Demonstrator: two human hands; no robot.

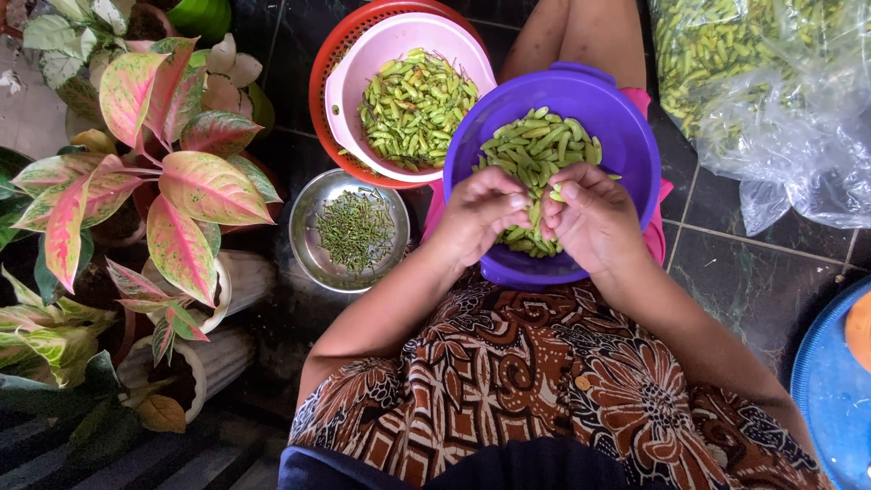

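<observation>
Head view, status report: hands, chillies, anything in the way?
Both hands, left hand and right hand, pinch one green chilli over the purple bowl. Metal dish of stems alongside. Nothing obstructing.

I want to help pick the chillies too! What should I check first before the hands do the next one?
1. Both hands, left hand and right hand, over the purple bowl: ok.
2. A green chilli pinched at the fingertips: ok.
3. Whether its stem is off yet: cannot tell, fingers hide it.
4. Metal bowl of stems beside the left hand, room left: ok.
5. Pink bowl of chillies close by: ok.
6. Purple bowl resting steady on the lap: ok.
</observation>
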